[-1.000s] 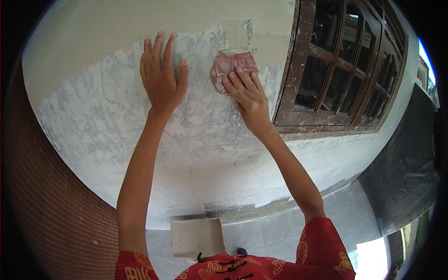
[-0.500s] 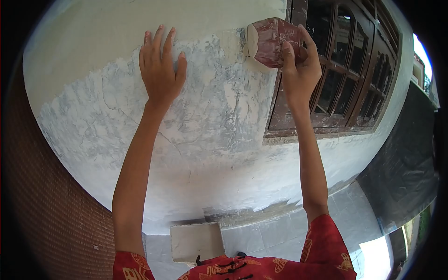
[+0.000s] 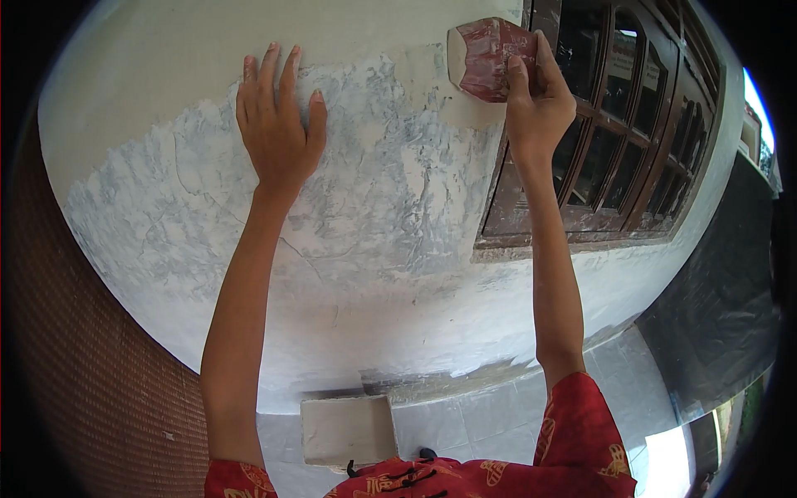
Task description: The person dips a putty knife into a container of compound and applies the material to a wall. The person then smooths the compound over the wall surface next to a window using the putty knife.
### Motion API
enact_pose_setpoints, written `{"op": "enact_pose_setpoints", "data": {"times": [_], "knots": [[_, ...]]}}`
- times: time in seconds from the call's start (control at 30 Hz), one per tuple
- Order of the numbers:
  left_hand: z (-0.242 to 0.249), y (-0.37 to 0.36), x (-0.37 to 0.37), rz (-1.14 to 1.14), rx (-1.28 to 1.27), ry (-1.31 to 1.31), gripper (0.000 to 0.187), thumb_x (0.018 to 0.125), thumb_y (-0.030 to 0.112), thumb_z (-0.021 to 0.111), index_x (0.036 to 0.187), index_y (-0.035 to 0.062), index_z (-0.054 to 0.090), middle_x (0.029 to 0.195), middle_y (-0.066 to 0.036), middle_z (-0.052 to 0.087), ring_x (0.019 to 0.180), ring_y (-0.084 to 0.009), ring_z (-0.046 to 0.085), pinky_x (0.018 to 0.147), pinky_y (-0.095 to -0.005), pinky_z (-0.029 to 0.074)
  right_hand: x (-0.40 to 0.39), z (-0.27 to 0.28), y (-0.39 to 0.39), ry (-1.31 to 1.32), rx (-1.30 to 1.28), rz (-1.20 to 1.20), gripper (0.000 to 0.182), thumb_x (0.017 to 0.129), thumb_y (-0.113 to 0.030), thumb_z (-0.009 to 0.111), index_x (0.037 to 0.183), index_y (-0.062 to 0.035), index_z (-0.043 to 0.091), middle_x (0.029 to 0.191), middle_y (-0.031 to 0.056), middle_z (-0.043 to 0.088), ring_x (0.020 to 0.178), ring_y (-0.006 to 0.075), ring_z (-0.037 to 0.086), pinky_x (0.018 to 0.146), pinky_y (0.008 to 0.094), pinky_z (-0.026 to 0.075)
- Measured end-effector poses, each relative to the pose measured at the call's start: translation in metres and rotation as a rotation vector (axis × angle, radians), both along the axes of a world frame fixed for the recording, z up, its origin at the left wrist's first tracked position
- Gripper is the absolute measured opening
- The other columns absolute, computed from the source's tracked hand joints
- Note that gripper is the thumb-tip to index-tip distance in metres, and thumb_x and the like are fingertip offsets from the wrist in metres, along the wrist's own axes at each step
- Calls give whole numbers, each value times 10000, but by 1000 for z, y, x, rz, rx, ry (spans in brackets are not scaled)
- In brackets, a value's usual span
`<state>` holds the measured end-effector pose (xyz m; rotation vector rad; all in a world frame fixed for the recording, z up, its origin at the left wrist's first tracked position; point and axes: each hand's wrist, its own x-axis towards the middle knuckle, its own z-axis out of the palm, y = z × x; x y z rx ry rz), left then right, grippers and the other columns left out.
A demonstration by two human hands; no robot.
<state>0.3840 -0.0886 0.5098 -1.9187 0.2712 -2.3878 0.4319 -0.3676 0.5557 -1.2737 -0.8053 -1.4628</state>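
Observation:
High on the right, my right hand point(image 3: 541, 108) grips a reddish-brown, many-sided scraper point(image 3: 490, 60) smeared with whitish residue, thumb on its near face. A cream band runs along the scraper's left edge, which is at the wall beside the window frame. On the left, my left hand point(image 3: 278, 133) lies with fingers spread against the wall point(image 3: 357, 207) and holds nothing. Smooth cream coating covers the upper wall; below it the surface is patchy grey and white with thin cracks.
A brown wooden window point(image 3: 606, 124) with glass panes is at the right. Below, a rectangular tray point(image 3: 349, 432) with pale material stands on the grey tiled floor point(image 3: 473, 419). Woven matting point(image 3: 100, 332) lines the left, and a dark sheet point(image 3: 714, 290) hangs at the right.
My right hand has moved the scraper slightly up and to the right along the wall. The left hand has shifted a little to the left in view, still spread.

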Motion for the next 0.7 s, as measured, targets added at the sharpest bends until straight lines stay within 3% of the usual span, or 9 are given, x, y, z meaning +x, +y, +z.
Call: {"op": "enact_pose_setpoints", "data": {"times": [0.1,0.2,0.37,0.43,0.5,0.57,0.7], "knots": [[0,0,0,2,-4,-3,510,964,266,510,1456,137,475,1523,-116,423,1449,-354,317,1159,-522,241,-9,3,3,-36,94,87,459,941,-80,674,1382,-18,565,987,118,739,884,84,661,794,258,547],[0,2,2,0,-9,-18,506,950,278,525,1437,143,499,1508,-109,445,1437,-354,339,1152,-530,259,-10,0,19,-7,-33,93,458,936,-77,677,1381,-39,575,970,120,740,868,87,659,785,263,546],[0,3,3,6,-28,-42,505,933,279,545,1420,149,520,1498,-104,459,1427,-356,357,1149,-536,271,-10,3,13,38,-47,-93,451,935,-107,688,1375,-78,593,963,123,740,834,97,662,749,258,538],[-1,-1,1,-1,-31,9,513,965,270,511,1461,150,469,1535,-104,405,1458,-354,298,1154,-531,244,-12,8,6,-18,143,147,453,936,-118,691,1376,-75,592,958,116,736,820,97,658,740,261,534],[-1,0,0,0,-27,3,514,962,267,514,1460,152,470,1533,-101,408,1457,-354,301,1155,-530,243,-13,6,9,10,135,157,450,936,-123,692,1373,-73,594,952,117,735,803,98,655,733,264,533],[-1,-2,2,-10,-23,4,515,958,265,516,1459,154,471,1532,-97,410,1455,-354,303,1156,-530,242,-14,0,23,4,-79,45,449,937,-123,691,1373,-75,595,959,124,738,800,95,652,726,268,538],[-1,0,0,0,-24,10,520,955,263,519,1461,152,470,1526,-101,418,1451,-354,311,1157,-528,241,-9,-2,18,42,-61,-108,447,941,-117,688,1373,-58,589,989,135,739,841,94,661,747,268,549]]}}
